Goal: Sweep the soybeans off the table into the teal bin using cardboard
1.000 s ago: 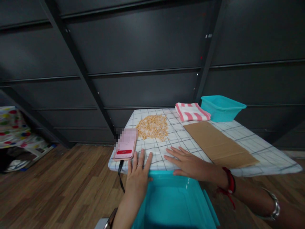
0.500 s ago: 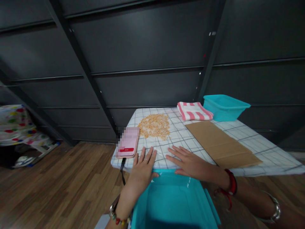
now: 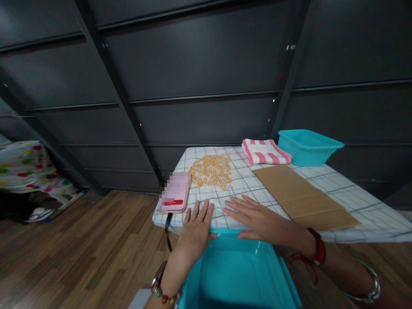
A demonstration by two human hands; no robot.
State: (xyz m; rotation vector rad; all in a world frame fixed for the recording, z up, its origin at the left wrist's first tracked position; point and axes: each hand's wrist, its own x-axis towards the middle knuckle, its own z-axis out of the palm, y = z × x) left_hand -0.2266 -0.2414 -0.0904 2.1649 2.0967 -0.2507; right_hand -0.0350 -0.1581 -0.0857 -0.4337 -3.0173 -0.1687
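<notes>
Fingers apart, my left hand [image 3: 197, 227] lies flat on the near edge of the checked tablecloth [image 3: 238, 184], its thumb by the rim of a large teal plastic bin [image 3: 238, 274]. My right hand [image 3: 252, 216] also rests spread on the cloth, pointing left, its thumb at the same rim. Neither holds anything. The bin sits against the table edge, below both hands. Beyond my fingers lies a loose patch of yellow soybeans [image 3: 212, 169] mixed with small pale grains. Left of it is a pink phone [image 3: 175, 193] with a red bar on its screen.
A flat piece of brown cardboard [image 3: 302, 197] lies at the right. Behind it are a folded pink-and-white striped towel [image 3: 265, 151] and a smaller teal basin [image 3: 309, 148]. A dark panelled wall [image 3: 206, 120] stands behind the table. A dotted cloth [image 3: 28, 167] hangs at far left.
The whole view has shifted slightly to the left, so things appear a little further right. Both hands keep nearly the same place on the table edge.
</notes>
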